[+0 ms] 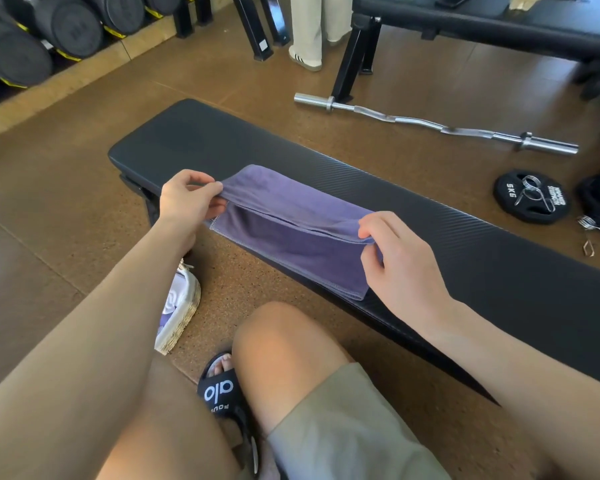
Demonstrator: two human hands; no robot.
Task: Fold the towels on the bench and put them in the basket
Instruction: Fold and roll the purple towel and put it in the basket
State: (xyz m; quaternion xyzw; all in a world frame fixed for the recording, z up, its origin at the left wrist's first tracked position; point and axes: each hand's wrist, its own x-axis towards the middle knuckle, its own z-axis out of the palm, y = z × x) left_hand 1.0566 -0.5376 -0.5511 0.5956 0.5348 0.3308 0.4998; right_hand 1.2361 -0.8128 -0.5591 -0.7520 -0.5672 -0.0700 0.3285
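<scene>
Head view, looking down on a black padded table (pixel 430 216) set on a brown gym floor. Left hand (pixel 187 199): arm extended forward, grip closed in a pinch on one end of the folded edge of a purple towel (pixel 284 237), thumb above and fingers below. Right hand (pixel 399 258): arm extended from the lower right, grip likewise pinching the opposite end of the same edge. The held edge is raised slightly, the upper layer lying partly over the lower. The towel lies across the table, its near hem hanging over the front edge.

Woven basket (pixel 184 313): on the floor beside the table's near left end, largely hidden behind the left forearm. It contains folded cloth, white and purple; the count cannot be determined.

Floor beyond the table: a curl bar (pixel 430 124) and a 5 kg weight plate (pixel 530 197).
</scene>
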